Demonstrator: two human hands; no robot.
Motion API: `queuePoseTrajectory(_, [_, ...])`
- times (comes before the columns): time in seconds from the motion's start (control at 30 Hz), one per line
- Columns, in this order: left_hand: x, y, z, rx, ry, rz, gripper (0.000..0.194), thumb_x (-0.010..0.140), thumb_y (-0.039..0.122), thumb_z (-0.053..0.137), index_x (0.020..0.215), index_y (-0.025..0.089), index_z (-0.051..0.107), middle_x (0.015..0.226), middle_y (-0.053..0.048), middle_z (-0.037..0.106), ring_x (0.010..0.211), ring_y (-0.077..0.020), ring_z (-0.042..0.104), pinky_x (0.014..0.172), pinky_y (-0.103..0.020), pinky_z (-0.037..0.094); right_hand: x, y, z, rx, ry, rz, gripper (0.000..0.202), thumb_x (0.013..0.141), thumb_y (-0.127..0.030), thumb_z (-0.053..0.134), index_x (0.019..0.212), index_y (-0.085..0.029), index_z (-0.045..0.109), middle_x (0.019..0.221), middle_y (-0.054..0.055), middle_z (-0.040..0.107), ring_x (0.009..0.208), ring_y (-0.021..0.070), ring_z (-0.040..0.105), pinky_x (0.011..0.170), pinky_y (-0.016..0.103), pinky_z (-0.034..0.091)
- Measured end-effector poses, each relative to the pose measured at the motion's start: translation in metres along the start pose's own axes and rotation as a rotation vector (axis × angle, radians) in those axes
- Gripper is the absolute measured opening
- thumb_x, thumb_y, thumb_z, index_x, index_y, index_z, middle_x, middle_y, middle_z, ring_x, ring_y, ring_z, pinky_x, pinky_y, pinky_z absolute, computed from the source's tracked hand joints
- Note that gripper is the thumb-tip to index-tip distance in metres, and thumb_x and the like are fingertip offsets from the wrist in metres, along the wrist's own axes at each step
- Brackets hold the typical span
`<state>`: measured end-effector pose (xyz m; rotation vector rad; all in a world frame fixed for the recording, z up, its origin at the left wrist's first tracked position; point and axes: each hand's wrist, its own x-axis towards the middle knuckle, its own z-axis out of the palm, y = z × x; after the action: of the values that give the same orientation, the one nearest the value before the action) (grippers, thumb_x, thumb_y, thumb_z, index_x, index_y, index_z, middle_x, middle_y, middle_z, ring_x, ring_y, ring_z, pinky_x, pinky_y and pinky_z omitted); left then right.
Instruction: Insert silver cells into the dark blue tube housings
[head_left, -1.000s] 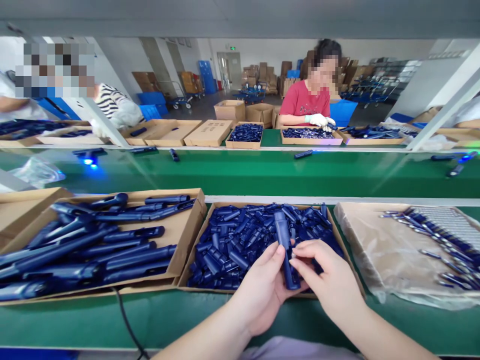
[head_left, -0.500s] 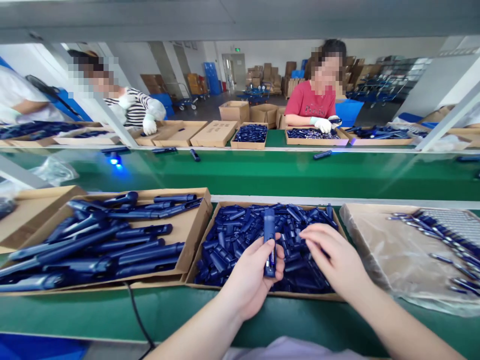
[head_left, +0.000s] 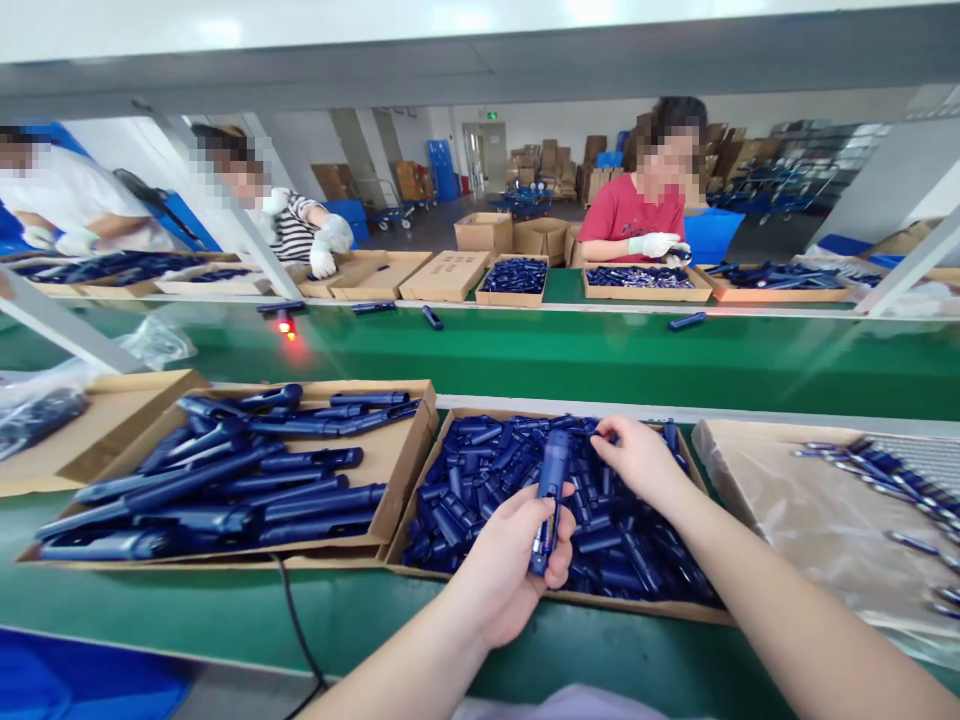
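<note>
Clasping a tilted blue tube (head_left: 553,465), my left grip (head_left: 517,565) clamped round it | right grip (head_left: 643,462) over cardboard tray (head_left: 637,606) of blue parts (head_left: 615,540) | whether it's pinching anything, I cannot tell

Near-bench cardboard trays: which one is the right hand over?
The tray filled with short blue pieces, below the right hand; neighbouring trays hold longer blue tubes (left) and slim rods (right).
</note>
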<state>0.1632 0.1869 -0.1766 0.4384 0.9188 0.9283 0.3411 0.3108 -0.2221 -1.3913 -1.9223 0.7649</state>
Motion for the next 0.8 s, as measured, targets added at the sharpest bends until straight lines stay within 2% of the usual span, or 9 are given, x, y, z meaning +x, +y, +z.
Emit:
queuePoseTrajectory(0.07, [-0.001,0.0,0.0,-0.019,-0.012,-0.019,0.038,0.082,0.026,0.047,0.119,0.017,0.047,0.078,0.001,0.045,0.048,-0.0019,0.038,0.046,-0.016,0.024,-0.01,-0.004,-0.014,0.182,-0.016,0.037,0.035,0.089,-0.048,0.053,0.097,-0.014,0.058,0.074,0.004,0.056,0.06,0.0163,0.052,0.055,0.024,0.042])
queuePoseTrajectory(0.13, [0.0,0.0,0.001,-0.036,-0.014,-0.037,0.04,0.079,0.022,0.049,0.119,0.017,0.047,0.08,0.001,0.044,0.05,-0.0011,0.039,0.048,-0.016,0.025,-0.023,-0.007,-0.025,0.339,-0.017,0.052,0.051,0.089,-0.062,0.047,0.104,-0.013,0.054,0.083,0.007,0.059,0.06,0.0147,0.053,0.053,0.023,0.045])
queuePoseTrajectory(0.23, [0.002,0.0,0.003,-0.036,-0.022,-0.071,0.042,0.078,0.021,0.051,0.12,0.017,0.047,0.082,0.001,0.045,0.053,-0.0012,0.042,0.051,-0.016,0.028,-0.044,-0.008,-0.03,0.615,0.048,0.067,0.054,0.083,-0.062,0.064,0.104,-0.012,0.055,0.104,0.013,0.059,0.075,0.0153,0.057,0.064,0.024,0.051])
queuePoseTrajectory(0.33, [0.004,-0.001,0.005,-0.021,-0.033,-0.093,0.042,0.08,0.024,0.049,0.122,0.017,0.047,0.081,0.0,0.046,0.052,-0.0024,0.042,0.05,-0.016,0.027,-0.061,-0.002,-0.026,0.763,0.15,0.057,0.05,0.082,-0.051,0.078,0.108,-0.012,0.061,0.104,0.013,0.06,0.077,0.015,0.056,0.064,0.021,0.05])
queuePoseTrajectory(0.4, [0.005,-0.003,0.008,-0.011,-0.027,-0.082,0.041,0.082,0.025,0.047,0.122,0.017,0.046,0.079,0.0,0.045,0.051,-0.0025,0.041,0.049,-0.016,0.025,-0.07,-0.001,-0.024,0.686,0.19,0.012,0.045,0.09,-0.049,0.072,0.118,-0.015,0.062,0.107,0.012,0.059,0.077,0.0143,0.055,0.064,0.021,0.05])
queuePoseTrajectory(0.5, [0.005,-0.005,0.011,0.016,-0.044,-0.057,0.04,0.082,0.024,0.046,0.121,0.018,0.045,0.078,0.001,0.044,0.05,-0.003,0.04,0.049,-0.017,0.026,-0.081,-0.013,-0.027,0.456,0.187,-0.121,0.042,0.102,-0.046,0.054,0.136,-0.022,0.056,0.121,0.01,0.053,0.093,0.0174,0.056,0.079,0.026,0.053])
queuePoseTrajectory(0.63, [0.006,-0.009,0.015,-0.009,-0.082,-0.047,0.039,0.085,0.033,0.049,0.121,0.019,0.045,0.081,0.0,0.046,0.054,-0.0052,0.045,0.052,-0.019,0.033,-0.089,-0.038,-0.03,0.215,0.151,-0.357,0.034,0.104,-0.034,0.047,0.135,-0.026,0.059,0.125,0.006,0.049,0.116,0.0197,0.05,0.098,0.028,0.047])
queuePoseTrajectory(0.73, [0.005,-0.011,0.017,-0.073,-0.073,-0.087,0.042,0.088,0.049,0.045,0.118,0.018,0.047,0.084,-0.001,0.047,0.061,-0.0068,0.049,0.056,-0.021,0.041,-0.096,-0.047,-0.023,0.237,0.097,-0.345,0.033,0.103,-0.026,0.049,0.135,-0.029,0.055,0.112,0.003,0.057,0.101,0.015,0.059,0.088,0.022,0.052])
queuePoseTrajectory(0.8, [0.004,-0.012,0.018,-0.109,-0.059,-0.099,0.041,0.088,0.048,0.047,0.117,0.018,0.048,0.087,-0.002,0.049,0.065,-0.0068,0.051,0.059,-0.021,0.044,-0.1,-0.048,-0.016,0.323,0.06,-0.289,0.028,0.1,-0.024,0.052,0.128,-0.027,0.056,0.103,0.001,0.061,0.088,0.0135,0.062,0.078,0.019,0.055])
